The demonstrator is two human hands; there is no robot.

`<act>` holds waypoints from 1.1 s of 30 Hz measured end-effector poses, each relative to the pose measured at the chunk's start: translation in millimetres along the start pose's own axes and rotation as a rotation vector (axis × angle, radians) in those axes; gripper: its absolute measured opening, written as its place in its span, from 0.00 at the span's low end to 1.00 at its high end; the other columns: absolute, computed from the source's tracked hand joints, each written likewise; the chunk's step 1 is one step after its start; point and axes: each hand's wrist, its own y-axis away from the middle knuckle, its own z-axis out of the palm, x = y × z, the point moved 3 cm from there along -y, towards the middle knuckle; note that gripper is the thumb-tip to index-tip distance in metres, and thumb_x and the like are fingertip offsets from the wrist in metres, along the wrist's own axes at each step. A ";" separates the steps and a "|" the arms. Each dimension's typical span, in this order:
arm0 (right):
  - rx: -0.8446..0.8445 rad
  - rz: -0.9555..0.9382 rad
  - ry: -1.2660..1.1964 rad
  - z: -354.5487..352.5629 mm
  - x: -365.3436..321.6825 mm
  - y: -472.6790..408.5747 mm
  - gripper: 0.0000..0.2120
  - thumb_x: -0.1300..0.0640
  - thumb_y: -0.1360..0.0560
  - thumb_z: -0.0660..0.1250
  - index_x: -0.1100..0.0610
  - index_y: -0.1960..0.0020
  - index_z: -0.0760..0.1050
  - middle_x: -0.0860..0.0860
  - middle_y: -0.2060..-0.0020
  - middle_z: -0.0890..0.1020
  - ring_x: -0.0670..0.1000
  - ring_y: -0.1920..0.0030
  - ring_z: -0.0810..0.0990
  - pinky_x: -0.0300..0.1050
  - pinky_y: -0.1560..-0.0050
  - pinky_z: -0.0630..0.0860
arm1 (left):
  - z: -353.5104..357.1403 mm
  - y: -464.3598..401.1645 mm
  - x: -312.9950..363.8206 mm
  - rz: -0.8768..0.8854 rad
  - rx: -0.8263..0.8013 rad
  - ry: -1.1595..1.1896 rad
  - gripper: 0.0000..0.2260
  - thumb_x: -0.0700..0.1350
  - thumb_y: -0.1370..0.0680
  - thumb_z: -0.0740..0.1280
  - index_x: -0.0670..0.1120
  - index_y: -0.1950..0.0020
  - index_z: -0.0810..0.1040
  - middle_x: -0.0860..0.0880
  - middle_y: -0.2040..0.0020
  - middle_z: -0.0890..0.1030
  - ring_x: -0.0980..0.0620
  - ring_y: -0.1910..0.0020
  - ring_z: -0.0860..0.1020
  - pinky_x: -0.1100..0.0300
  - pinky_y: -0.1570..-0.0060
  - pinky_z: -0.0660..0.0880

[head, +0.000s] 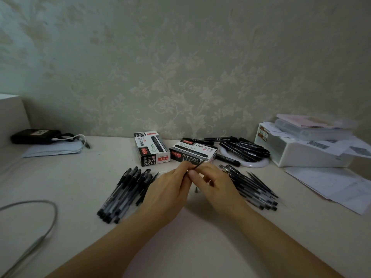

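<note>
Pinching a thin pen refill point(197, 165) between fingertips of left hand point(170, 189) and right hand point(217, 185), over the counter point(80, 177) middle, toward its back edge. Probably very light, stiff but bendable, slippery; better to grip gently near mid-length.

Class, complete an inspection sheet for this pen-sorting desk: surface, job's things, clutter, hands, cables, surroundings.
Surface: pale smooth desk, dimly lit.
Job's things: thin dark pen refill; pile of black capped gel pens to its left; second pile of slim black pens to its right.
Clutter: two black-and-white cardboard boxes; black markers heaped on a white ring; white plastic storage box under papers; loose white sheets; black pouch.
Hands: left hand and right hand both pinch the refill.
Cables: grey cable looping at left; white cable by the pouch.
Surroundings: cream floral wallpaper.
</note>
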 end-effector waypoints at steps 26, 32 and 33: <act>0.190 0.226 -0.254 -9.7 29.3 -3.1 0.07 0.62 0.26 0.73 0.51 0.55 0.84 0.46 0.62 0.86 0.44 0.61 0.84 0.33 0.58 0.78 | -0.5 -0.3 -9.1 -0.052 -0.057 -0.100 0.06 0.53 0.18 0.54 0.60 0.43 0.67 0.57 0.53 0.79 0.56 0.57 0.76 0.52 0.61 0.76; 0.104 0.212 -0.385 -0.7 22.4 -1.7 0.05 0.63 0.26 0.72 0.55 0.52 0.84 0.50 0.60 0.86 0.47 0.59 0.85 0.35 0.56 0.79 | 1.4 0.2 -8.6 -0.014 -0.105 -0.113 0.07 0.53 0.18 0.54 0.59 0.42 0.68 0.57 0.51 0.78 0.57 0.56 0.76 0.53 0.62 0.76; 0.110 0.210 -0.390 -0.9 22.0 -1.8 0.05 0.64 0.26 0.72 0.55 0.53 0.84 0.50 0.60 0.86 0.47 0.60 0.85 0.35 0.56 0.79 | 0.9 0.1 -8.5 -0.012 -0.103 -0.112 0.07 0.53 0.18 0.55 0.59 0.42 0.69 0.57 0.51 0.78 0.57 0.56 0.76 0.53 0.62 0.76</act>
